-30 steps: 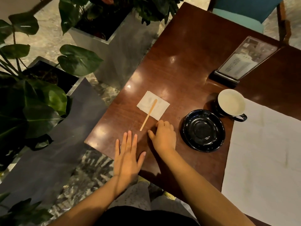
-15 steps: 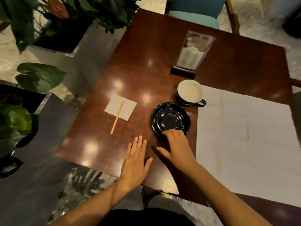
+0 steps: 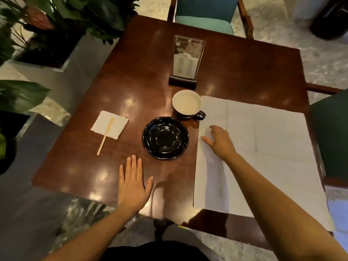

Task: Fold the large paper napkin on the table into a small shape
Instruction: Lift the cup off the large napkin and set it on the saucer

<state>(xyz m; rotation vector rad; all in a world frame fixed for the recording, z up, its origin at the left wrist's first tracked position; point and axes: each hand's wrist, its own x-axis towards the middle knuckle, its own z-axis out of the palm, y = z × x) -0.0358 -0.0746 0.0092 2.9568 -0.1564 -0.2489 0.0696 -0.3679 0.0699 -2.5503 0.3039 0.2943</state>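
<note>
The large white paper napkin (image 3: pixel 263 147) lies spread flat over the right part of the dark wooden table (image 3: pixel 146 76), with fold creases showing and its near corner hanging past the table edge. My right hand (image 3: pixel 218 141) rests on the napkin near its left edge, fingers loosely spread and lightly bent, thumb pointing left. My left hand (image 3: pixel 133 182) lies flat, palm down, on the bare wood near the front edge, well left of the napkin, holding nothing.
A black saucer (image 3: pixel 165 137) sits just left of the napkin. A cup (image 3: pixel 187 104) of pale drink touches the napkin's far left corner. A small napkin (image 3: pixel 109 124) with a wooden stirrer (image 3: pixel 105 136) lies left. A menu stand (image 3: pixel 185 61), chairs and planters surround.
My right hand has moved right, from beside the stirrer past the saucer's near rim onto the large napkin. The view has swung right. My left hand stays flat on the table.
</note>
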